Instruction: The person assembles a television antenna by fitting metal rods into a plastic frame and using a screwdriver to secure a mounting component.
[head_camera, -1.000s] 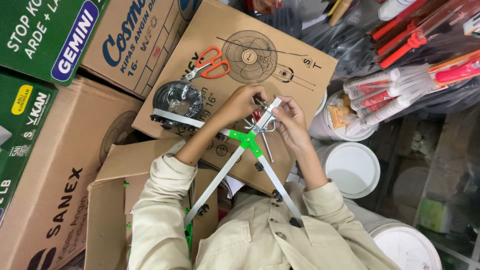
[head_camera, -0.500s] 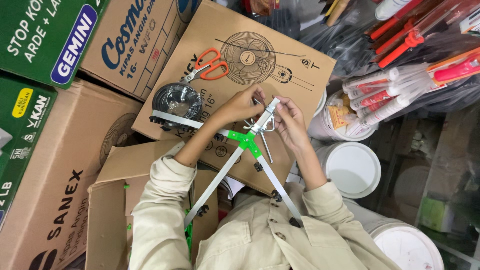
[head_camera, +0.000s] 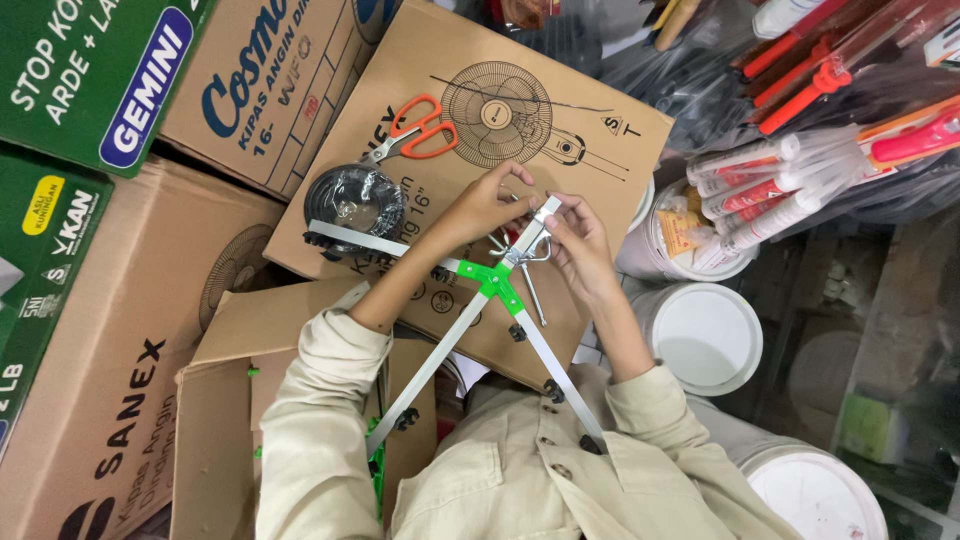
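Note:
A cross-shaped stand base of white metal bars joined by a green plastic hub (head_camera: 493, 280) lies on a brown cardboard box (head_camera: 600, 140) printed with a fan drawing. My left hand (head_camera: 480, 208) and my right hand (head_camera: 578, 238) both pinch the upper end of one white bar (head_camera: 535, 225), fingers closed on it. A small metal tool or screw (head_camera: 533, 285) hangs just beside the hub. Two longer bars with black feet (head_camera: 440, 355) run down toward my beige jacket.
Orange-handled scissors (head_camera: 420, 128) and a bagged coil of black cable (head_camera: 355, 200) lie on the same box. More cardboard boxes are stacked at the left. White lidded buckets (head_camera: 705, 335) stand at the right, below bagged red and white tubes (head_camera: 800, 150).
Both hands have stayed on the upper bar end with only slight finger shifts. The view has shifted a little.

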